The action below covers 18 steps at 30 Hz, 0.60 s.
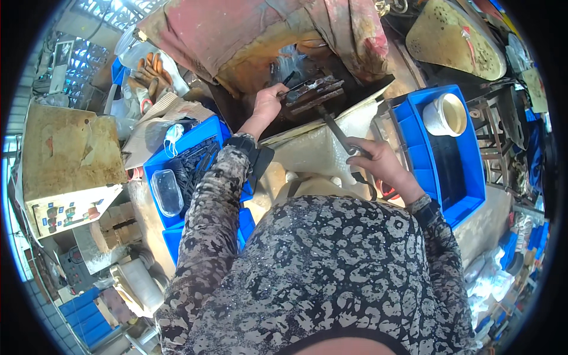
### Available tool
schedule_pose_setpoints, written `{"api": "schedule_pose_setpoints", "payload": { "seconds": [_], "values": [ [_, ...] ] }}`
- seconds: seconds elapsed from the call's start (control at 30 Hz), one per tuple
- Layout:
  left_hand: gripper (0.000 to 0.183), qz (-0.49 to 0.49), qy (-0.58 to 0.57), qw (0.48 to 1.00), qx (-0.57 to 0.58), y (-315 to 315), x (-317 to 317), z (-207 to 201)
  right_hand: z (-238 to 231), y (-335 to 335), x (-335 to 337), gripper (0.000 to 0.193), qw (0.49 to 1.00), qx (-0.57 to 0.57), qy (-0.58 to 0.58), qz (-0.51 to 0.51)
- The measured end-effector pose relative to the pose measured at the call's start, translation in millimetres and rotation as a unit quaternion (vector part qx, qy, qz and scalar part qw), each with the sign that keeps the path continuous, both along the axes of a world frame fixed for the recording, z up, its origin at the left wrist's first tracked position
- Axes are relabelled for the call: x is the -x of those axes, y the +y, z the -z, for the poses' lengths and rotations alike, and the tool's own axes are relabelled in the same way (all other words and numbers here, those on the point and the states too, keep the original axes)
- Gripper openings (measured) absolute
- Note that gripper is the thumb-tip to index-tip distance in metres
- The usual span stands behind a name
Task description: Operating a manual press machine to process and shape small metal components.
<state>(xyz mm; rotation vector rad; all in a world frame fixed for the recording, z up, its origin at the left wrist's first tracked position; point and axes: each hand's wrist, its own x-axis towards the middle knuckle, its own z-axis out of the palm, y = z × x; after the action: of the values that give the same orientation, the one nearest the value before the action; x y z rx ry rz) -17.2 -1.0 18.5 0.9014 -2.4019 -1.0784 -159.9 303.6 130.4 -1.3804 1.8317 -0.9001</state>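
Under the stained red cover (pixel 260 35), metal block (pixel 313 97) sits in the dark recess, tilted a bit, right end higher in view. Left hand (pixel 267 107) is at the block's left end, fingers closed on a slim dark piece (pixel 288 78); fingers hide part of it, can't tell if it touches the block. Right hand (pixel 378 161) is closer to the body, fingers and thumb wrapped round the near end of a lever (pixel 336 130); lever runs up and left to the underside of the block. Pale blue-white patch (pixel 290 59) just behind the block, can't tell what it is. Translucent sheet (pixel 313 148) hangs over the near edge, between block and torso. Left of the left forearm: blue bin (pixel 155 163) with a heap of slim dark parts (pixel 204 158), plus a clear tub (pixel 168 192) at its near end and a white mask (pixel 173 137) near the far end. Orange-brown gloves (pixel 152 72) lie beyond that bin. Right of the right hand: second blue bin (pixel 419 168), white bucket (pixel 436 117) at its far end. Control box (pixel 71 213) with knobs far left, spotted tan board (pixel 452 41) upper right.
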Motion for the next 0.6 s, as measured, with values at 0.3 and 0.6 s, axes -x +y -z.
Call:
{"api": "schedule_pose_setpoints", "payload": {
  "seconds": [0.3,0.6],
  "values": [
    [0.031,0.057,-0.008,0.997,0.057,-13.4,-12.4,3.6,9.3,-9.9,-6.4,0.034,0.966,0.131,0.212,-0.067],
    [0.028,-0.039,0.027,0.998,0.047,-3.4,-13.2,-2.2,7.4,-14.4,-2.3,0.037,0.954,0.145,0.240,-0.103]
  ]
}}
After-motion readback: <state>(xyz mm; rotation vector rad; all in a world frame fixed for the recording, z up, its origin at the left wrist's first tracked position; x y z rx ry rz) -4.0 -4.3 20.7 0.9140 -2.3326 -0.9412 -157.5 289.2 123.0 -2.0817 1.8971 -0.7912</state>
